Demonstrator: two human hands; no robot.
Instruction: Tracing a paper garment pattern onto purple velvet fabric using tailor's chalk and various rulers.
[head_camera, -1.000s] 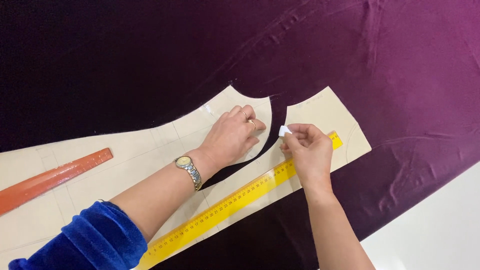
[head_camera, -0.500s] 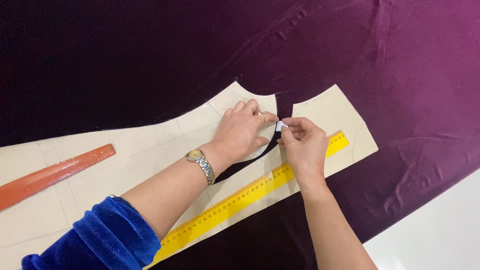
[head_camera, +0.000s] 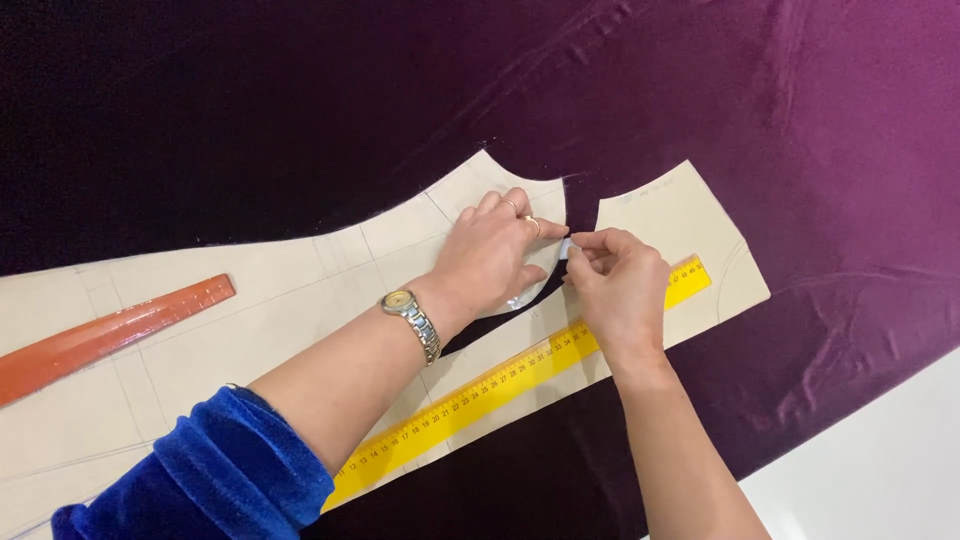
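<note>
Chalk (head_camera: 566, 248), a small white sliver, sits pinched between the right hand's (head_camera: 620, 290) fingertips at the inner edge of the curved notch in the paper pattern (head_camera: 300, 290). It looks light and brittle, likely to snap if pressed hard, so a short grip close to its tip suits it. The left hand (head_camera: 495, 255) lies flat, fingers spread, grasping nothing, pressing the pattern down just beside the chalk. The pattern is thin, cream paper, limp and prone to sliding or curling; it is best held by a flat palm near the traced edge. Beneath it lies purple velvet fabric (head_camera: 780, 120), soft and creased, covering most of the white desk (head_camera: 890, 460).

Counted: one chalk, one paper pattern, one yellow straight ruler (head_camera: 480, 395) lying across the pattern, one orange curved ruler (head_camera: 110, 335) at the left, one wristwatch (head_camera: 405, 305), one ring on the left hand.
</note>
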